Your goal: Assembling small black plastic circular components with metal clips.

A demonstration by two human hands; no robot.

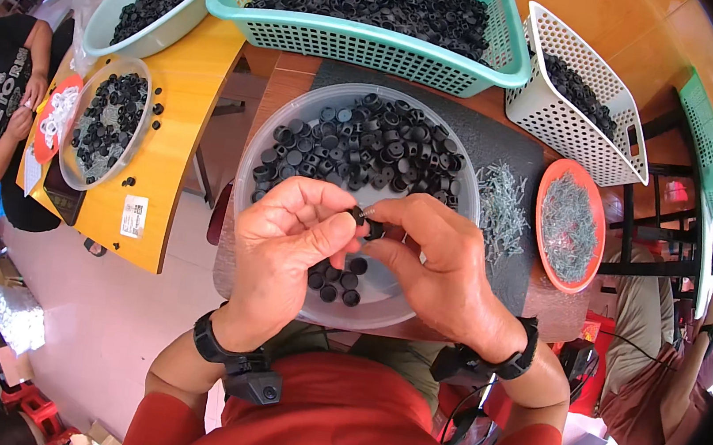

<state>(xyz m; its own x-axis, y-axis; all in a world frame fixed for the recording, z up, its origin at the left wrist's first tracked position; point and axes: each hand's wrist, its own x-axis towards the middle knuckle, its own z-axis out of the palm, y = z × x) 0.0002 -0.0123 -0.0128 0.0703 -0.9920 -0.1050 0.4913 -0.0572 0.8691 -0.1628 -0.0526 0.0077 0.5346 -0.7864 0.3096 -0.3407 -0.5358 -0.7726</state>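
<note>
Both hands meet over a round translucent tub (pixel 248 175) of black plastic caps (pixel 357 147). My left hand (pixel 284 236) is closed, its thumb and finger pinching a small black plastic part (pixel 356 215). Against that part, the fingertips of my right hand (pixel 440 264) are closed on a thin silvery coiled piece (pixel 368 211), seemingly a small spring. Dark plastic also shows by the right fingers, partly hidden. Several loose caps (pixel 336 282) lie in the tub's near part, below the hands.
Right of the tub lie a pile of thin metal pieces (pixel 502 212) and an orange plate (pixel 547 193) of similar pieces. Behind stand a green basket (pixel 360 49) and a white basket (pixel 555 127) of black parts. A person (pixel 3 90) works at the yellow table (pixel 159 163) on the left.
</note>
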